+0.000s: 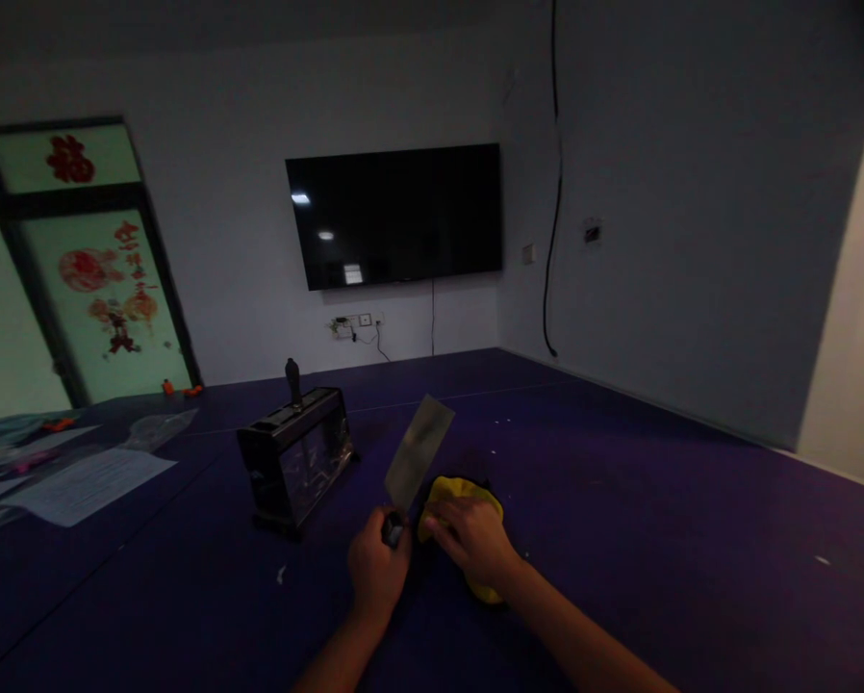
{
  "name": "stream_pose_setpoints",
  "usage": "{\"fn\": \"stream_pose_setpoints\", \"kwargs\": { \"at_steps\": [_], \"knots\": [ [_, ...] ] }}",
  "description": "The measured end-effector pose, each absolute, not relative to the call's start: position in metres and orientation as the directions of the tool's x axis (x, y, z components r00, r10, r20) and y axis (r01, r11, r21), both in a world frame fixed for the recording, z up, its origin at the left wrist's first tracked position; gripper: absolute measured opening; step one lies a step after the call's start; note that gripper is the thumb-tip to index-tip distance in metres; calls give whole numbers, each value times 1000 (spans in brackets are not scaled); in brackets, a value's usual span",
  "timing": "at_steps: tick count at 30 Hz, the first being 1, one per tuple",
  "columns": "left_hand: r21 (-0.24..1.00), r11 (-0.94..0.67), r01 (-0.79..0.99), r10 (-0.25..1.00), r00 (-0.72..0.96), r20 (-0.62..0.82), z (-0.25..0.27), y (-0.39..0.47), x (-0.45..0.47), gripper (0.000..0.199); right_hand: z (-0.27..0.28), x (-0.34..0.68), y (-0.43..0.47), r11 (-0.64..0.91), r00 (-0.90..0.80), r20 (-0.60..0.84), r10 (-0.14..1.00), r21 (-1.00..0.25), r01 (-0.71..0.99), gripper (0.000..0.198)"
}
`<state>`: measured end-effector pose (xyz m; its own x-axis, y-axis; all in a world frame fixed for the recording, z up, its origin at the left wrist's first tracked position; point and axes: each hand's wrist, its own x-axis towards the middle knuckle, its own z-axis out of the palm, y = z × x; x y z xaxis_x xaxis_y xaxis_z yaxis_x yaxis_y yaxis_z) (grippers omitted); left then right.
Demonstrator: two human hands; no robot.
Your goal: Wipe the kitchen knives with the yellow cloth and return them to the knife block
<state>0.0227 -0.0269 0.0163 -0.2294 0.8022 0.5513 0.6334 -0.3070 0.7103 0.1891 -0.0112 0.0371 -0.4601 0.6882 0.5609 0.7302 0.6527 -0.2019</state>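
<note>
The left hand [376, 570] is clamping the dark handle of one broad, flat steel cleaver [418, 452], blade tilting up over the purple table [655, 500]; stiff, weighty, sharp-edged, probably best gripped by the handle; the right hand [475, 539] is pressing one soft yellow cloth [461, 496] beside it; one black knife block [294, 467] is standing nearby.

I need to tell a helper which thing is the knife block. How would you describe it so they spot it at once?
Start from the wall TV and come down onto the purple table. Left of the cleaver in the left hand stands the knife block: a dark box with a see-through front, the only thing here with a single dark handle sticking out on top.
</note>
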Motion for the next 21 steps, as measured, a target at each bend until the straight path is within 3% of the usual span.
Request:
{"fn": "stream_pose_setpoints", "kwargs": {
  "at_steps": [6, 10, 14, 21],
  "knots": [
    [655, -317, 686, 795, -185, 578, 13, -27, 23, 19, 35, 189, -9, 657, -444, 571, 690, -238, 715, 38],
    [597, -345, 724, 782, -130, 610, 8, -25, 22, 19, 32, 188, -7, 633, -338, 612, 715, -363, 684, 45],
    [480, -415, 773, 692, -75, 718, 2, -24, 22, 19, 26, 187, -4, 575, -148, 651, 744, -513, 637, 53],
    [207, -468, 859, 487, 55, 872, 1, -21, 21, 21, 19, 184, 0, 586, -108, 668, 737, -550, 595, 60]
  ]
}}
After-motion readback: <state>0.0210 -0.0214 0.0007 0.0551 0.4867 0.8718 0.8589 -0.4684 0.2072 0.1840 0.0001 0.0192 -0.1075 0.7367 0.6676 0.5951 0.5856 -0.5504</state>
